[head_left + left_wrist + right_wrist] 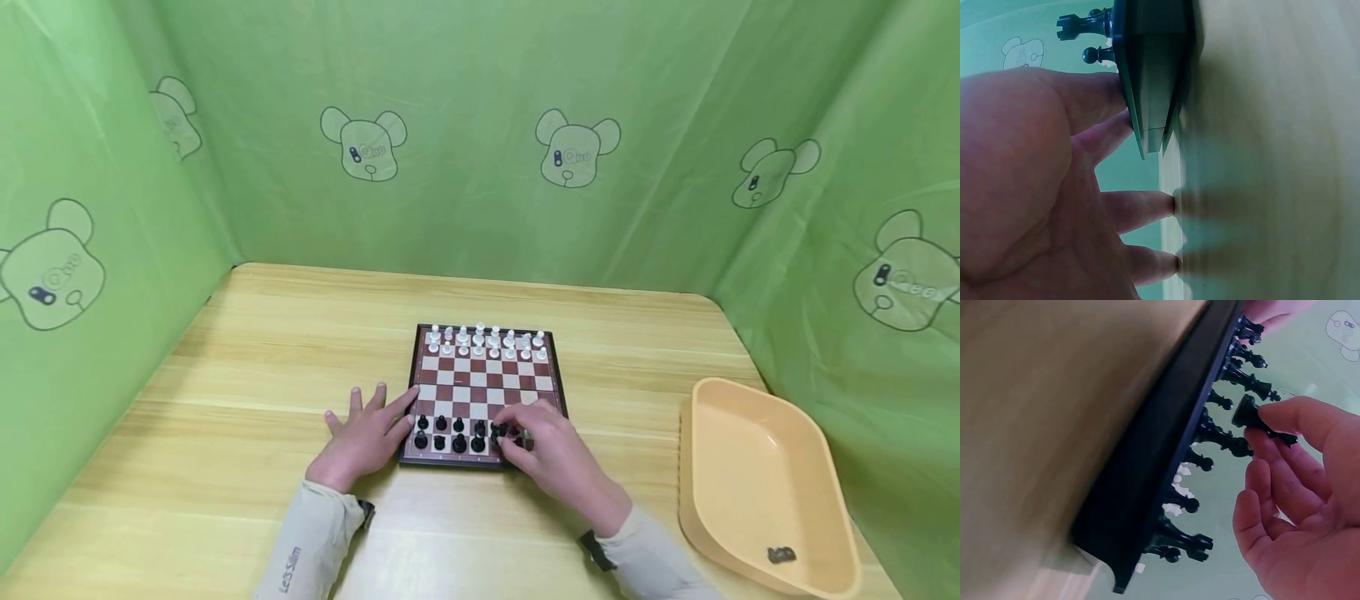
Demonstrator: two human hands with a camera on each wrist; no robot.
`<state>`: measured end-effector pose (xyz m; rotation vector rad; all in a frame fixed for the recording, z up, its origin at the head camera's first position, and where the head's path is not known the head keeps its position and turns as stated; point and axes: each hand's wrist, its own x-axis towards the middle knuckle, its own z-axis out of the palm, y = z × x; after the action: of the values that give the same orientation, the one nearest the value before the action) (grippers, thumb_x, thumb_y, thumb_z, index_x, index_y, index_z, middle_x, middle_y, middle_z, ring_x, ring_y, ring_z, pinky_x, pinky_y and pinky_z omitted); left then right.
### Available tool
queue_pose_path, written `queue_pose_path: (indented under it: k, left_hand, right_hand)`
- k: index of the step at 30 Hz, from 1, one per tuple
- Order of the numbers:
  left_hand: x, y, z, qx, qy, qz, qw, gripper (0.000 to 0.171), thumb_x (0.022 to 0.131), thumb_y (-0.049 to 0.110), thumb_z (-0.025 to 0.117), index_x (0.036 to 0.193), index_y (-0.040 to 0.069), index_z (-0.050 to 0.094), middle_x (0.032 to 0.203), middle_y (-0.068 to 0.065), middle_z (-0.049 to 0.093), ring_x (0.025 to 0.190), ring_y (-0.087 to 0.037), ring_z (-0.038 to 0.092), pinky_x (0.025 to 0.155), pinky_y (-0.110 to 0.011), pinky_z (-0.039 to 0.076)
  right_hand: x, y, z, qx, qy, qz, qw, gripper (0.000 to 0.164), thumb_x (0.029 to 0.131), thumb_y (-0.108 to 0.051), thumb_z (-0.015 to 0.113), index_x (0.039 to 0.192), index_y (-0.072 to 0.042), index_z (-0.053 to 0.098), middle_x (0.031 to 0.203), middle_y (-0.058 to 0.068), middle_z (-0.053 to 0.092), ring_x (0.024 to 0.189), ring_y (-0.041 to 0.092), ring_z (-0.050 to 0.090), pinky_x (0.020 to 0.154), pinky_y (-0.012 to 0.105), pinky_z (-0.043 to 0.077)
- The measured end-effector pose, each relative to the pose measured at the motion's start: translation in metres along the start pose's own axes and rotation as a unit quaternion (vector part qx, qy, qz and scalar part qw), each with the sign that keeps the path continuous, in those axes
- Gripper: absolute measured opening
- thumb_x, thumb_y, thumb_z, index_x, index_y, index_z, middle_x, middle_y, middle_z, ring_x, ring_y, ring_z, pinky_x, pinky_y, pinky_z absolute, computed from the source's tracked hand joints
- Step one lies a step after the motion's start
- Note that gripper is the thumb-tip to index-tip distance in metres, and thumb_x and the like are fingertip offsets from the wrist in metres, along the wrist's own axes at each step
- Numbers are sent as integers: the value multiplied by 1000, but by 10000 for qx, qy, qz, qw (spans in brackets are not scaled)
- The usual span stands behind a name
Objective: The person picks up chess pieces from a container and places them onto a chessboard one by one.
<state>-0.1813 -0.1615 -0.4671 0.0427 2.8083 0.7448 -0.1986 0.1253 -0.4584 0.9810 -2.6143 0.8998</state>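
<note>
A chessboard (461, 393) lies on the table, its white pieces (478, 340) in two rows on the far side and black pieces (459, 443) along the near side. My right hand (555, 450) pinches a black chess queen (1246, 412) between thumb and fingers; its top looks like a crown. The queen is tilted and held off the board beside the black king (1250, 382). At the board's left edge, my left hand (362, 443) has its fingers spread, thumb and index finger against the rim, other fingertips on the table. A black rook (1079, 26) stands beyond it.
A yellow plastic tray (693, 467) stands to the right, holding a small dark object (781, 554) whose kind I cannot tell. Green curtains (480, 217) with bear drawings close off the back and both sides of the wooden table (300, 333).
</note>
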Motion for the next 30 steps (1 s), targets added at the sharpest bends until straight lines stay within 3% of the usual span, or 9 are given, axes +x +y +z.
queue_pose_path:
  k: [23, 27, 30]
  left_hand:
    - [1, 0, -1, -54, 26, -20, 10000, 54, 110, 40, 44, 162, 30, 35, 166, -29, 19, 149, -61, 1, 104, -87, -8]
    - [0, -1, 1, -68, 23, -12, 10000, 54, 110, 40, 44, 162, 30, 36, 166, -29, 19, 149, -61, 1, 104, -88, -8]
    - [0, -1, 1, -45, 27, 4, 10000, 54, 110, 40, 44, 162, 30, 36, 166, -29, 19, 149, -62, 1, 103, -88, -8]
  right_hand:
    - [0, 1, 7, -378, -459, 215, 9980, 25, 83, -11, 85, 107, -12, 76, 104, -1, 77, 94, 16, 63, 85, 39, 56]
    - [-1, -1, 5, -353, -553, 346, 9972, 32, 84, -12, 85, 114, -10, 74, 105, 1, 77, 97, 17, 62, 87, 40, 56]
    - [-4, -6, -3, -220, -611, 693, 9955, 41, 86, -14, 84, 125, -10, 71, 107, 3, 72, 100, 19, 61, 86, 40, 56]
